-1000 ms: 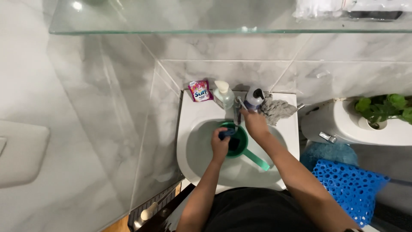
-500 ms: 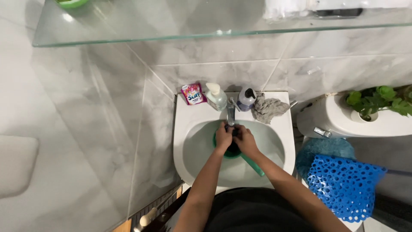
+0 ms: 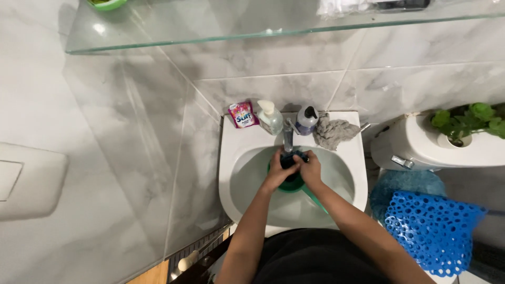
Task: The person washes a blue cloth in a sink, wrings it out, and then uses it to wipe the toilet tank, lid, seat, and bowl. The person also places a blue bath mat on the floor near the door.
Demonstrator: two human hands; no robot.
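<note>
Two hands are working together under the faucet (image 3: 288, 138), at the back of the white washbasin (image 3: 236, 158). The left hand (image 3: 277, 174) and the right hand (image 3: 310, 171) are both closing around a small dark blue item (image 3: 288, 158), probably a cloth or sponge, pressing it between the fingers just below the faucet's spout. Whether water is running cannot be told from this view.

Directly beneath the hands, in front of the faucet, a green dipper (image 3: 290, 184) is sitting in the bowl of the basin, its handle (image 3: 314, 199) pointing away from the faucet toward the person. To do this well, the hands should be keeping the dark item centred over the dipper so anything squeezed out is falling into it rather than splashing on the rim, and the grip should be firm and even from both sides.

Left of the faucet, a clear soap pump bottle (image 3: 271, 118) and then a pink sachet (image 3: 242, 114) are standing on the basin's back ledge. Right of the faucet a dark pump bottle (image 3: 306, 120) is standing, and beyond it a crumpled grey rag (image 3: 334, 132) is lying. Farther right of the faucet, a white toilet tank (image 3: 421, 150) is carrying a green plant (image 3: 465, 120), with a blue perforated mat (image 3: 434, 226) below it. Above the faucet a glass shelf (image 3: 210, 26) is spanning the marble wall.
</note>
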